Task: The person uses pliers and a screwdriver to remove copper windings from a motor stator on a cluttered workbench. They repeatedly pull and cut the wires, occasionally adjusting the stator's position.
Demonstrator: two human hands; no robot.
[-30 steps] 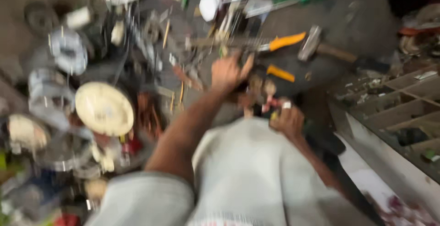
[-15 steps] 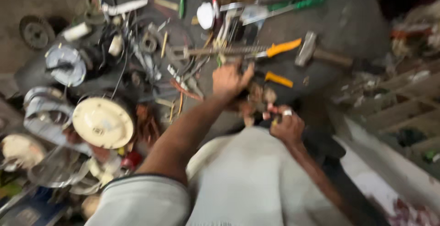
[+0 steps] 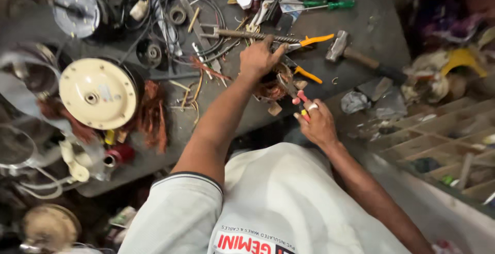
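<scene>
— What did the place look like from where you sat?

— I saw a dark grey work surface (image 3: 356, 22) strewn with tools and wire. I took the cream round motor cover (image 3: 98, 93) as my landmark; it lay at the surface's left side, with loose copper wire (image 3: 153, 117) just to its right.

— And the hands?

— My left hand (image 3: 259, 58) was well to the right of the cover, curled and pressed down on a copper-wound stator (image 3: 272, 86), fingers closed over its top. My right hand (image 3: 318, 125) sat further right and nearer the body, wrapped tight around the red handles of a pair of pliers (image 3: 291, 90). The nose of the pliers reached into the windings just under the left hand.

— Could you see whether the pliers actually bit the wire?

— No, I could not tell; the hand and the coil hid the tip.

— What else lay about?

— A hammer (image 3: 356, 54) rested far right of the cover, beyond both hands. Orange-handled pliers (image 3: 308, 40) lay just past the left hand, and a green-handled screwdriver (image 3: 322, 5) lay above those. A wooden tray of compartments (image 3: 438, 140) stood off the surface's right edge.
</scene>
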